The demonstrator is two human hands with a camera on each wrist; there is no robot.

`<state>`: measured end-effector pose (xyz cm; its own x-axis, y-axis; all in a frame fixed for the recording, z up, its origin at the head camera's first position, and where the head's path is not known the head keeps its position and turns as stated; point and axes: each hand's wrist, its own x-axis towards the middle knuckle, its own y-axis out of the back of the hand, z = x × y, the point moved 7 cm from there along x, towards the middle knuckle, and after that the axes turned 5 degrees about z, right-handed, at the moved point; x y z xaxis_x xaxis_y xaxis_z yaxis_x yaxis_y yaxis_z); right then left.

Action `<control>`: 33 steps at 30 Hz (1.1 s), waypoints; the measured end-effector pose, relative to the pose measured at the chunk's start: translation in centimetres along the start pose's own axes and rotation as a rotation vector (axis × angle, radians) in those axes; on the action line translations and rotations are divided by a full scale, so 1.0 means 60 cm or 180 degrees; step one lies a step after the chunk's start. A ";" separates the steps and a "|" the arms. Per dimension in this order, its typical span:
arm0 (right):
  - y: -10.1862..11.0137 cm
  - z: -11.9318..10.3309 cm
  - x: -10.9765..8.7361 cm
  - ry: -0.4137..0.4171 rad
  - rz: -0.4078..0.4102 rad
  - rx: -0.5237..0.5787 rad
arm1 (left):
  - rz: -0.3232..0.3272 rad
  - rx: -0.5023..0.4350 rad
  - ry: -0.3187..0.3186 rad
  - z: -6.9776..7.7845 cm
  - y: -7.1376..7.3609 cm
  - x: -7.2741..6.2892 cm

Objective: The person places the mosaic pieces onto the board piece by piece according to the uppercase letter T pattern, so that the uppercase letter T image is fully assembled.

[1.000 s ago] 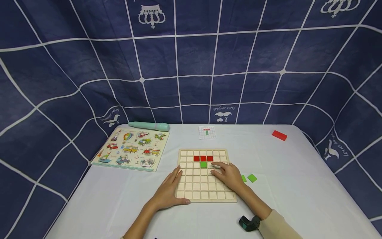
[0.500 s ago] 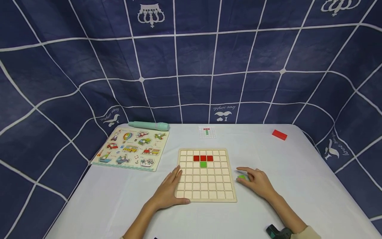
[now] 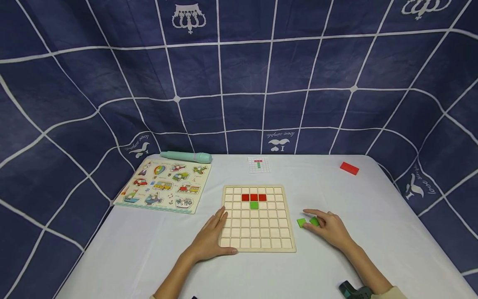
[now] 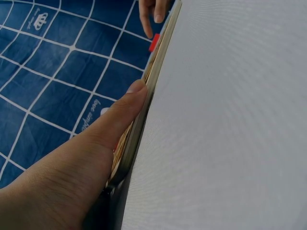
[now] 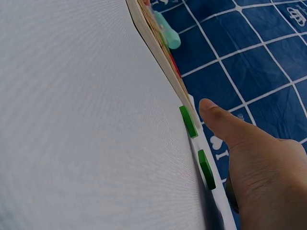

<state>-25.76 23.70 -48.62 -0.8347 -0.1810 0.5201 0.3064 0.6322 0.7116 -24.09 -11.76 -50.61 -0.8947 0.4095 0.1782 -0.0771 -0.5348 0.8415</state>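
A square wooden grid board (image 3: 259,233) lies on the table, with a row of three red tiles (image 3: 254,197) and one green tile (image 3: 254,205) set below the middle one. My left hand (image 3: 210,240) rests along the board's left edge, thumb (image 4: 122,110) against the near side in the left wrist view. Right of the board, my right hand (image 3: 331,229) is held over two loose green tiles, its thumb and forefinger apart. One loose green tile (image 3: 301,223) lies nearer the board; the other green tile (image 3: 314,221) sits between thumb and forefinger, partly covered. In the right wrist view, the thumb (image 5: 225,122) is clear of both.
A small pattern card (image 3: 259,165) showing a red and green T lies behind the board. A vehicle picture puzzle (image 3: 168,197) and a mint-green stick-shaped object (image 3: 186,157) are at the back left. At the back right lies a red block (image 3: 349,168).
My right hand has left the board and moved right to the loose green tiles, shifting slightly further right in the last half second. The left hand has stayed put.
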 end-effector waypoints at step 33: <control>-0.006 0.000 -0.007 0.0100 -0.0131 -0.0194 | -0.0020 0.0030 0.0006 -0.004 -0.004 0.001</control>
<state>-25.54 23.56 -49.09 -0.8326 -0.2301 0.5038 0.3002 0.5769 0.7597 -24.25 -11.77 -50.90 -0.8951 0.4114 0.1718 -0.0787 -0.5251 0.8474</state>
